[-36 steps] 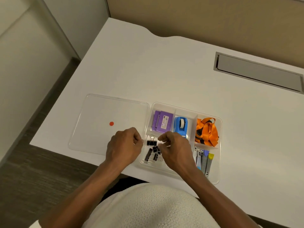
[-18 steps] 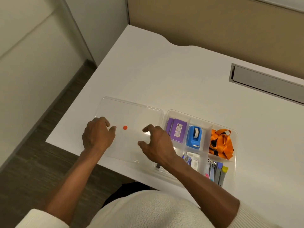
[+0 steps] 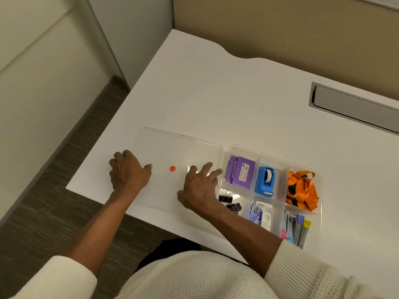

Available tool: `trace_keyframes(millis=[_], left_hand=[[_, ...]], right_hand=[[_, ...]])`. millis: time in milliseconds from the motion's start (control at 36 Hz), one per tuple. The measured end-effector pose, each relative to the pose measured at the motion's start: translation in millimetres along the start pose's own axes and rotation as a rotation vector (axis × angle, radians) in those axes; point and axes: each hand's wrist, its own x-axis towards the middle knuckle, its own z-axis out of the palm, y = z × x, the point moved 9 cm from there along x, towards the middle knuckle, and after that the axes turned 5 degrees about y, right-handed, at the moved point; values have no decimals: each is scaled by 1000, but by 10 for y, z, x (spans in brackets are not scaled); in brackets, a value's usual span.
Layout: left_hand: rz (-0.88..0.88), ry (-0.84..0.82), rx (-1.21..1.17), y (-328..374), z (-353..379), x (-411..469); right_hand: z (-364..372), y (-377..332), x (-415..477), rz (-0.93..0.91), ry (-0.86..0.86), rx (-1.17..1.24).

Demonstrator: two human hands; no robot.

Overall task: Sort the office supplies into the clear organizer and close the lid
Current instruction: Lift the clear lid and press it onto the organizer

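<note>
Both hands (image 3: 129,172) on lid (image 3: 183,147), organizer (image 3: 319,175) just beside, R.

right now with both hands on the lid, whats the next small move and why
Probably grip the flat clear plastic lid at its edges: the left hand and right hand rest spread on it, and the clear compartmented organizer beside it looks filled but uncovered.

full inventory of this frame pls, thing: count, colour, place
desk: one, white, fills the view
lid: one, clear with an orange dot, flat left of organizer
organizer: one, clear, open, near desk's front edge
boxes: two, purple, far-left compartment
tape dispenser: one, blue, far-middle compartment
lanyard: one, orange, far-right compartment
binder clips: several, black, near-left compartment
cable tray cover: one, grey, far right of desk
left hand: on lid's left edge
right hand: on lid's right part
</note>
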Motion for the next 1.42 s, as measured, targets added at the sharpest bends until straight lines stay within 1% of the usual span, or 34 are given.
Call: trace_keyframes(millis=[139, 250, 306, 361, 389, 472, 528, 639, 778, 889, 1000, 1250, 1333, 1417], left_hand=[[-82, -24, -82, -85, 2, 134], [-201, -49, -162, -265, -23, 280], [-202, -40, -205, -327, -51, 357], [-190, 1, -322, -378, -92, 423], [-217, 14, -415, -423, -101, 440], [-323, -52, -704, -533, -50, 467], [-321, -91, -813, -556, -59, 484], [-266, -57, -854, -617, -259, 518], [-222, -33, -960, -617, -566, 495], [-210, -77, -1025, -459, -708, 382], [-202, -158, -1049, -117, -580, 152], [-75, -313, -1068, 889, 78, -624], [-50, -332, -1036, 1143, 292, -879], [12, -296, -945, 1346, 443, -1065]], right_hand=[[11, 28, 80, 46, 69, 134], [-43, 53, 159, 76, 123, 245], [-63, 69, 180, 93, 142, 270], [-78, 86, 189, 100, 160, 285], [-84, 94, 188, 99, 170, 292], [-101, 116, 177, 93, 197, 323], [-121, 112, 166, 86, 206, 359], [-241, 69, 118, 60, 238, 442], [-575, -59, -110, -55, 350, 441], [-879, -17, -405, -111, 467, 414], [-1042, 277, -629, -52, 528, 347], [-1052, 1540, -1097, 245, 635, 366], [-1002, 1930, -1262, 326, 669, 380], [-977, 2235, -1404, 373, 715, 373]])
